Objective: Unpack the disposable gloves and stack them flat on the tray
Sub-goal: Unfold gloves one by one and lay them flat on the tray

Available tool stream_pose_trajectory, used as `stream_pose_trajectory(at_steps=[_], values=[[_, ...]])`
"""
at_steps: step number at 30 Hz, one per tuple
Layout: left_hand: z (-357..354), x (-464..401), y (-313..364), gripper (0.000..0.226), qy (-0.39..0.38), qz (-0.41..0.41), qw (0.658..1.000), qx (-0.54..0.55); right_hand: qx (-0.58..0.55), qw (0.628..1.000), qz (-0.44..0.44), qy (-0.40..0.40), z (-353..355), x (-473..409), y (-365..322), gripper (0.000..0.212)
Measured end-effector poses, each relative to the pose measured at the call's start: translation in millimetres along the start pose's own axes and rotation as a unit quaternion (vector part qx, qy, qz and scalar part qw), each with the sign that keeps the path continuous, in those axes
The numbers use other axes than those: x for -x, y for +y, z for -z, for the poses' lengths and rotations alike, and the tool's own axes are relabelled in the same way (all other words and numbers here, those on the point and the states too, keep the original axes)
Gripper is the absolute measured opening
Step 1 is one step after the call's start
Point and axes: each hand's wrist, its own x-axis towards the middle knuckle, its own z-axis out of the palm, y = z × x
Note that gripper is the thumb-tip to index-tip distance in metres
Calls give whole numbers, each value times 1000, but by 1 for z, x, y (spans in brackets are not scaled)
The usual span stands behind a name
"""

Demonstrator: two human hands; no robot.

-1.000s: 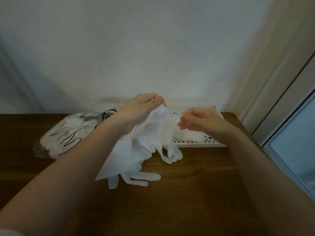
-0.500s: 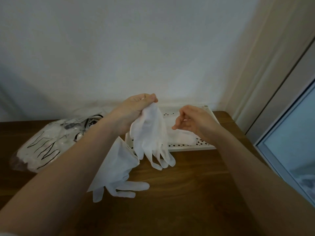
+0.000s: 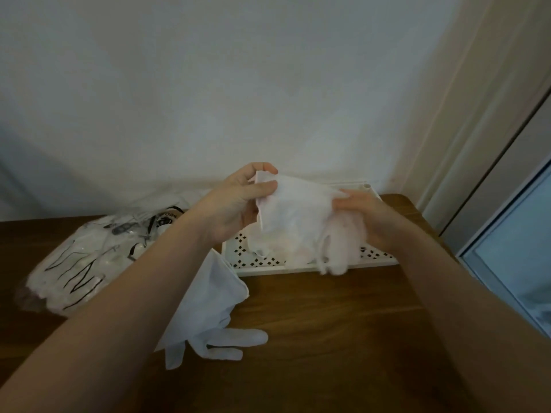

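Note:
My left hand (image 3: pixel 235 201) pinches the cuff of a thin white disposable glove (image 3: pixel 295 213) and holds it up over the white perforated tray (image 3: pixel 238 251). My right hand (image 3: pixel 362 211) grips the same glove at its right edge. The glove's fingers hang down to the tray's front rim. More white glove material lies on the tray under the held glove. Another white glove (image 3: pixel 214 308) lies on the wooden table in front of the tray, partly under my left forearm. The clear plastic glove package (image 3: pixel 89 257) with black hand outlines lies at the left.
The brown wooden table (image 3: pixel 328 338) stands against a white wall. The tray sits at the table's back right corner. A window or door frame (image 3: pixel 507 234) runs along the right side, close to the table's right edge.
My right hand has moved left and taken hold of the glove that my left hand holds. Together they have spread it out over the tray.

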Motion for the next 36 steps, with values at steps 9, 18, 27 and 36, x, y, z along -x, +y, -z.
stream_pose_trajectory(at_steps=[9, 18, 27, 36], values=[[12, -25, -39, 31, 151, 51, 934, -320, 236, 964, -89, 83, 32, -22, -19, 15], [10, -31, -45, 22, 129, -53, 803, -579, 631, 734, 174, 180, -14, -27, -7, 25], [18, -40, -50, 35, 88, -23, 742, -664, 804, 590, 79, -4, -44, -29, 25, 32], [25, -39, -56, 40, 79, 36, 757, -647, 775, 610, 95, 133, -46, -20, 24, 37]])
